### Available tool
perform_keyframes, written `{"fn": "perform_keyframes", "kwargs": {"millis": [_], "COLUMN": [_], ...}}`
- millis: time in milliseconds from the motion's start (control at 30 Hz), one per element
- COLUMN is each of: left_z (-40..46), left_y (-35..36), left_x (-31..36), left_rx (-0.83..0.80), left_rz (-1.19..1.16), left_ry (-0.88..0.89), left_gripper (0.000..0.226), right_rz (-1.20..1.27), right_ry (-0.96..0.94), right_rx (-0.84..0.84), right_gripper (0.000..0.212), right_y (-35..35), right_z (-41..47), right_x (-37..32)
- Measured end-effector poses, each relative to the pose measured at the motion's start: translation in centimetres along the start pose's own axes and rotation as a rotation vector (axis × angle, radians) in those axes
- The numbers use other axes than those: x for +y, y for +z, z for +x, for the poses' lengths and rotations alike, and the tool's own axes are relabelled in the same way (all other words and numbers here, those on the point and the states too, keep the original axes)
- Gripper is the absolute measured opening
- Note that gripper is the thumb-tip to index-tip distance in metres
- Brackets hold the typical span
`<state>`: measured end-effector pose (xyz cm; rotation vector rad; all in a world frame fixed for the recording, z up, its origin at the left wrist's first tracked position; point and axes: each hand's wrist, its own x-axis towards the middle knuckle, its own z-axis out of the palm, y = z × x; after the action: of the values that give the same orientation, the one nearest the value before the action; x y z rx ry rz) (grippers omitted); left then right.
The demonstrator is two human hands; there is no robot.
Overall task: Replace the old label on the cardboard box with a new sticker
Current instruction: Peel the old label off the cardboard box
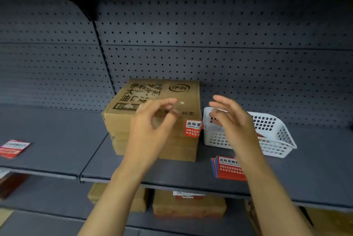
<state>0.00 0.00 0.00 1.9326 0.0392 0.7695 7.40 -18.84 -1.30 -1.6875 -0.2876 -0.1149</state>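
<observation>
A white slotted basket sits on the dark shelf, backed by grey pegboard. Below, two brown cartons rest on a lower shelf, possibly bearing a barcode tag.

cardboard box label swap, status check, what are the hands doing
Both hands open: left hand, right hand, neither gripping. Red label on cardboard box corner. White basket beside box, nothing blocking.
</observation>
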Motion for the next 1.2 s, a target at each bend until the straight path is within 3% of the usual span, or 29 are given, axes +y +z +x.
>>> {"fn": "perform_keyframes", "kwargs": {"millis": [133,533,933,1200], "left_z": [0.8,1.4,1.5,1.6], "left_y": [0.6,3.1,3.0,3.0], "left_x": [-1.2,-3.1,-2.7,-2.8], "left_rx": [-0.032,-0.042,-0.055,-0.054], "left_rz": [0.307,0.570,0.611,0.598], "left_ry": [0.139,0.141,0.119,0.110], "left_gripper": [0.024,0.028,0.030,0.031], "right_rz": [-0.051,-0.101,-0.070,-0.089], "right_ry": [0.037,0.095,0.065,0.053], "right_rx": [-0.005,-0.221,-0.215,-0.178], "right_gripper": [0.035,0.040,0.010,0.011], "right_y": [0.4,0.1,0.2,-0.9], "right_z": [0.8,3.4,3.3,2.1], "right_x": [1.4,4.3,4.6,4.5]}}
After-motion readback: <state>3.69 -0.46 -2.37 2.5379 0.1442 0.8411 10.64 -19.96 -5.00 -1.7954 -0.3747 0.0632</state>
